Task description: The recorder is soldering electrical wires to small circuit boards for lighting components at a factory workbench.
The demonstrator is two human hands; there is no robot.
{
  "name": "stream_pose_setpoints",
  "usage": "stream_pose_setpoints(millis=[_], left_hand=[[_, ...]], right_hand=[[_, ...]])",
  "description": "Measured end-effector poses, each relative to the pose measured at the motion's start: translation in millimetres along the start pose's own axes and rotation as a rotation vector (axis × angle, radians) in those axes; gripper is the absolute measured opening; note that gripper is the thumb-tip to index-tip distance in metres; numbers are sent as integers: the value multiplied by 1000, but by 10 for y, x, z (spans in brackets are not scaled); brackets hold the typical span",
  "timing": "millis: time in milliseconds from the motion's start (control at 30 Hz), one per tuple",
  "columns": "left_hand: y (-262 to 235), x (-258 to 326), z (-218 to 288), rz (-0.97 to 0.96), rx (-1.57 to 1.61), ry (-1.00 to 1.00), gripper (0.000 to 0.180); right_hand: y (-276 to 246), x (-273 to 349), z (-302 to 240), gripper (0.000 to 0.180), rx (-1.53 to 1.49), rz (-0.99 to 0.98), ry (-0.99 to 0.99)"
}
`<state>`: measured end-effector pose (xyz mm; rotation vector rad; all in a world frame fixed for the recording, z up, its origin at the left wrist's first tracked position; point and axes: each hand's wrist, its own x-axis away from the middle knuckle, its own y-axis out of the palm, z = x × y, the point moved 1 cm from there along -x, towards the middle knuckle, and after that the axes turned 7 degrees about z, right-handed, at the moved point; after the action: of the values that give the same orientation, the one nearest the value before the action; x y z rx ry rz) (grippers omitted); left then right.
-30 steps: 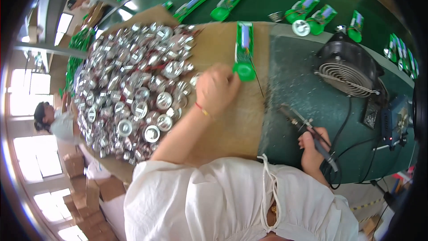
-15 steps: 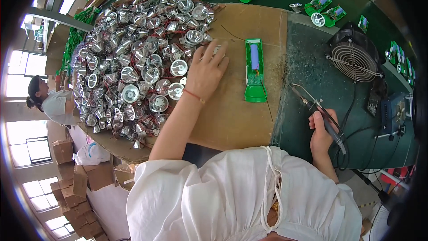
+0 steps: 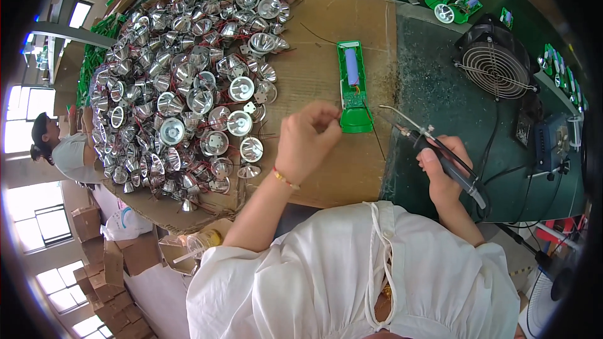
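My left hand (image 3: 308, 142) is closed beside the near left end of a green plastic flashlight housing (image 3: 357, 121). Its fingertips curl together at the housing's edge; whatever they pinch, if anything, is too small to make out. The housing lies open on the cardboard, with a purple cylindrical battery (image 3: 352, 66) and a small circuit board (image 3: 355, 98) inside. A thin dark wire (image 3: 379, 141) trails from it toward me. My right hand (image 3: 444, 166) grips a soldering iron (image 3: 453, 172) with a curved metal feed tube; its tip points at the housing without touching it.
A large heap of silver reflectors (image 3: 171, 130) with red wires covers the left of the cardboard (image 3: 326, 179). At right are a black fan (image 3: 495, 70) and a blue soldering station (image 3: 553, 141). More green housings (image 3: 468, 7) lie along the far side. Another person (image 3: 66, 147) is at the left.
My left hand has left the reflector heap and come right to the housing, its fingers now closed. The soldering iron's tip has come nearer the housing. The view has shifted slightly.
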<state>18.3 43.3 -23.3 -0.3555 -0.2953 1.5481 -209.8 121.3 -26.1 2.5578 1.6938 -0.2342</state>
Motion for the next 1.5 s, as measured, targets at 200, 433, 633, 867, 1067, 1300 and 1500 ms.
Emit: stream_pose_setpoints(millis=[200, 433, 633, 867, 1067, 1300, 1500], left_hand=[[32, 53, -15, -34, 58, -235, 17], [157, -5, -63, 80, -65, 25, 15], [252, -36, -69, 138, -80, 68, 13], [264, -52, -71, 131, -69, 47, 12], [264, -65, -61, 128, -90, 32, 13], [257, -67, -42, 124, -84, 39, 13], [179, -74, -22, 86, -44, 25, 12]], right_hand=[[146, -58, 39, 16, 26, -34, 22], [200, -101, 54, 18, 50, -52, 82], [202, -106, 92, 17, 86, -80, 23], [226, -119, 126, 14, 63, -58, 43], [186, -124, 124, 14, -47, 11, 130], [194, -133, 109, 13, -11, -36, 115], [232, -165, 119, 14, -47, -64, 156]])
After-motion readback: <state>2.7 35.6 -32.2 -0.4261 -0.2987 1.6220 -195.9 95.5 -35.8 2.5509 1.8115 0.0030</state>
